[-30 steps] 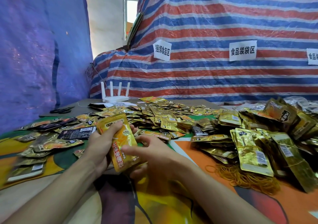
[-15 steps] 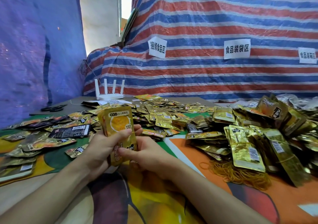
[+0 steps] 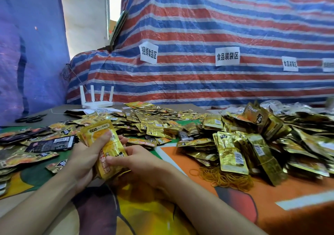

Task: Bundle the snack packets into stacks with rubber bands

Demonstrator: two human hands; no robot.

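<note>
I hold a stack of gold snack packets (image 3: 108,150) upright over the table's near edge. My left hand (image 3: 85,155) grips the stack from the left, thumb lying across its front. My right hand (image 3: 137,160) grips the lower right end, thumb pressed on the front. A thin rubber band seems to cross the stack's middle. Loose gold packets (image 3: 150,124) lie scattered behind the hands. A heap of loose rubber bands (image 3: 222,177) lies on the orange cloth to the right. Banded stacks (image 3: 233,155) pile up further right.
Dark and gold packets (image 3: 48,144) lie spread at the left. A white router (image 3: 96,104) and black scissors (image 3: 30,118) sit at the table's far left. A striped tarp with paper labels (image 3: 227,56) rises behind the table.
The stack has tilted so its top leans left and its lower end swings right. My left thumb has slid up across the front. The camera view has shifted slightly.
</note>
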